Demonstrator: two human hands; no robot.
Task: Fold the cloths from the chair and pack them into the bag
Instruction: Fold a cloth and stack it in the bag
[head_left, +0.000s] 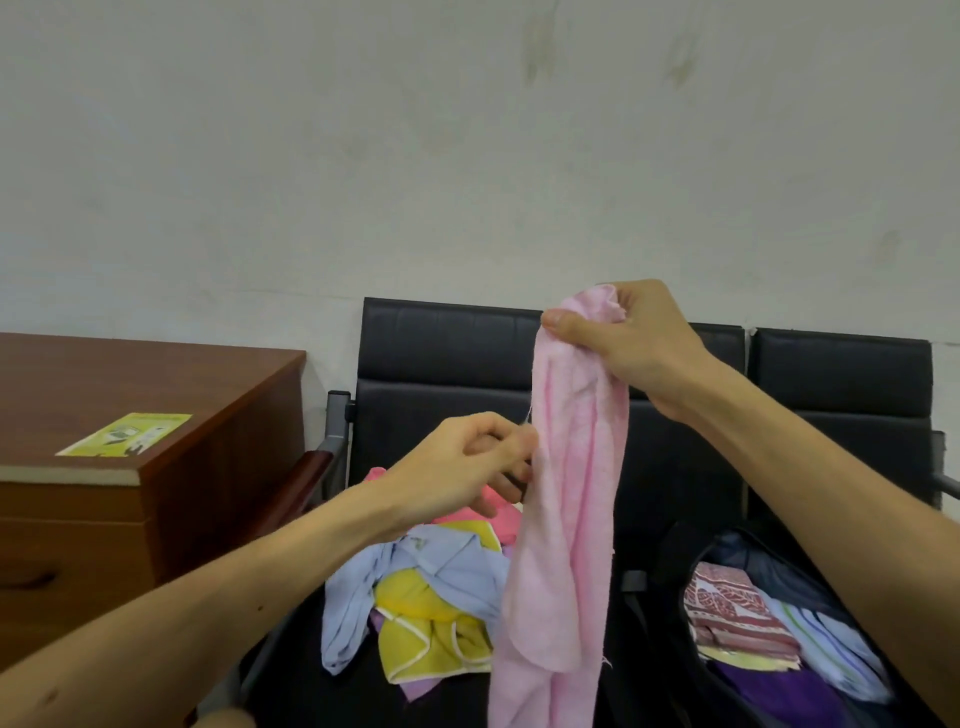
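Right hand (623, 343) grips top of pink towel (571, 493); towel hangs long, in front of chair (441, 364) back. Left hand (467, 462) pinches towel's left edge, midway down. Cloth pile (431, 597) on seat below. Open bag (748, 553) on next seat, right, folded cloths inside. Leaflet (124, 434) on counter (130, 374), left.

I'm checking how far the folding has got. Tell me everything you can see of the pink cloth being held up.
The pink cloth is pale, terry-like fabric, hanging lengthwise in loose vertical folds, not yet folded flat. The right hand grips its bunched top end; the left hand pinches its left edge lower down. A thin loose thread shows at that edge. It hangs in front of the black chair and the cloth pile; its bottom runs out of frame.
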